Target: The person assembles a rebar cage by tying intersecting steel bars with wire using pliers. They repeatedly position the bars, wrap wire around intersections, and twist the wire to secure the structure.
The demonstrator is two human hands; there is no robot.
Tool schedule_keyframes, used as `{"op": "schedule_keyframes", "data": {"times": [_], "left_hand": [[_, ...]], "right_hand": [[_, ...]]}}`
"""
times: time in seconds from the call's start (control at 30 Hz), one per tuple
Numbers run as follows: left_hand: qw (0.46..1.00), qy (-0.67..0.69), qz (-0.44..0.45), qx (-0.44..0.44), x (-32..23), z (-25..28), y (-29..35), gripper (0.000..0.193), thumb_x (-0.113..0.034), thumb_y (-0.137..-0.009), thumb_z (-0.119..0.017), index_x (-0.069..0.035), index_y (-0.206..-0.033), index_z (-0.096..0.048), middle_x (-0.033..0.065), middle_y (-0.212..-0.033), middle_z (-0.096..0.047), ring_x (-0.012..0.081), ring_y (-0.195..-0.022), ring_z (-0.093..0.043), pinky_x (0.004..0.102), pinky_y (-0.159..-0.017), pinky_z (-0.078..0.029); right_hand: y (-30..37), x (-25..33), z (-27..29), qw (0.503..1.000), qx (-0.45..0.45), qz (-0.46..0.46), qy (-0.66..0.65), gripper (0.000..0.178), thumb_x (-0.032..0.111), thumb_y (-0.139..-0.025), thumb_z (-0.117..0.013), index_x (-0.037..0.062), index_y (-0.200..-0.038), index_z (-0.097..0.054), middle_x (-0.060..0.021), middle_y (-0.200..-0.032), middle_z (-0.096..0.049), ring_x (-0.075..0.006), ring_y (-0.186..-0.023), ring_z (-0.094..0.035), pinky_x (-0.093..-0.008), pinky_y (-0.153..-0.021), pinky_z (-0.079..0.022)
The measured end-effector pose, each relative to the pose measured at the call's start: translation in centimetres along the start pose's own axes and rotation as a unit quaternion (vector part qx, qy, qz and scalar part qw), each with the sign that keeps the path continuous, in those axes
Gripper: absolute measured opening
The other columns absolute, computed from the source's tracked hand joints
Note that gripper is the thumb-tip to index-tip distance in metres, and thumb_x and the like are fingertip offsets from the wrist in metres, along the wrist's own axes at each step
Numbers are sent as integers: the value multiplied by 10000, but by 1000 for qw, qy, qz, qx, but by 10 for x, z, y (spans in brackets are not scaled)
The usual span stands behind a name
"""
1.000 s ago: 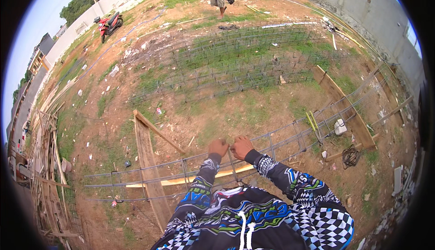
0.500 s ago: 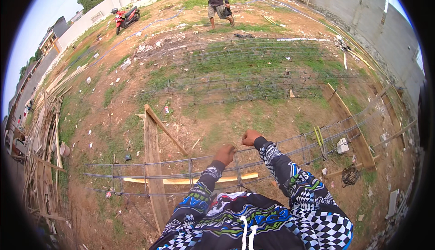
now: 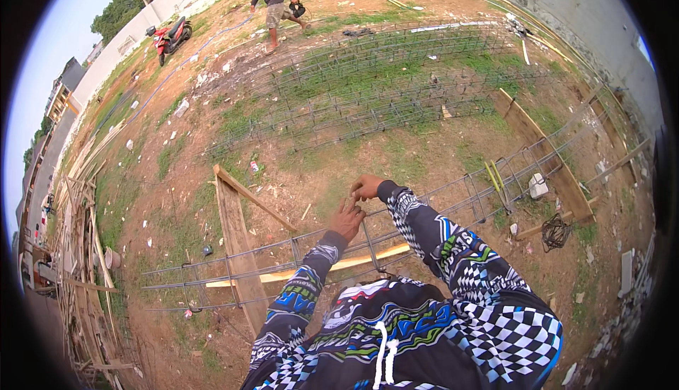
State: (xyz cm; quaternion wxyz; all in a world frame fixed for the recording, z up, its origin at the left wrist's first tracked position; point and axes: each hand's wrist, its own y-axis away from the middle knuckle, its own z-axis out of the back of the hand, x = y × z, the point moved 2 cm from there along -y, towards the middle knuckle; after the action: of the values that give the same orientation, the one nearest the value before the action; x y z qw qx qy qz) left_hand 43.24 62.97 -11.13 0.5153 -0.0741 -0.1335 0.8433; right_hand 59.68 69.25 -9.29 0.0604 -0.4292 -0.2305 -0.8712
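Before me lies a long rebar cage [image 3: 283, 268] of thin steel bars with square stirrups, resting on wooden boards. My left hand [image 3: 346, 219] is over its far top bar, at a stirrup, with bent fingers drawn together. Just beyond it my right hand [image 3: 366, 187] is closed, its fingertips meeting those of the left. Whatever small thing is between the fingers is too small to make out. A pale wood strip [image 3: 339, 263] runs beneath the cage. Yellow-green strips [image 3: 493, 176] stand against the cage farther right.
A plank [image 3: 237, 241] supports the cage at left, another plank [image 3: 548, 153] at right. Black wire [image 3: 555, 233] lies coiled near a white block [image 3: 537, 185]. More rebar cages [image 3: 368, 107] lie ahead. Timber [image 3: 78, 270] is piled left. A person [image 3: 272, 1] walks beyond, near a red motorbike [image 3: 170, 38].
My hands have come together, the right moving toward the left. The person in the background has walked left. The whole view has shifted and tilted slightly.
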Motion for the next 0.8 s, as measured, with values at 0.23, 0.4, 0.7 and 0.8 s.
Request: {"op": "schedule_keyframes", "data": {"times": [0.23, 0.4, 0.7, 0.8], "left_hand": [[978, 140, 111, 103, 11, -4, -6, 187, -136, -861, -541, -65, -1033, -546, 190, -960, -635, 381, -848, -626, 510, -810, -472], [905, 126, 366, 175, -14, 26, -51, 446, -177, -749, -623, -28, -1145, -480, 271, -870, -652, 417, -836, -644, 498, -710, -512], [812, 134, 465, 327, 29, -1, -86, 396, -196, -712, -678, 54, -1019, -666, 260, -1051, -656, 357, -1005, -649, 414, -848, -523], [797, 129, 467, 360, 36, -10, -84, 381, -191, -731, -663, 33, -1039, -673, 241, -1057, -663, 350, -1008, -651, 415, -850, -523]], "right_hand": [[140, -94, 92, 809, -562, -16, 172, 280, 196, -794, -643, 81, -1049, -638, -144, -1007, -611, -346, -976, -567, -444, -872, -447], [264, -218, 136, 697, -603, -309, 235, 533, 228, -761, -661, 92, -1257, -523, -147, -1220, -517, -337, -1176, -458, -497, -978, -361], [304, -305, 127, 785, -450, -374, 204, 736, 186, -766, -698, 166, -1424, -369, -169, -1250, -503, -348, -1226, -454, -517, -1002, -370], [304, -310, 135, 801, -381, -399, 232, 762, 79, -749, -675, 178, -1433, -354, -185, -1220, -533, -372, -1164, -507, -508, -969, -401]]}}
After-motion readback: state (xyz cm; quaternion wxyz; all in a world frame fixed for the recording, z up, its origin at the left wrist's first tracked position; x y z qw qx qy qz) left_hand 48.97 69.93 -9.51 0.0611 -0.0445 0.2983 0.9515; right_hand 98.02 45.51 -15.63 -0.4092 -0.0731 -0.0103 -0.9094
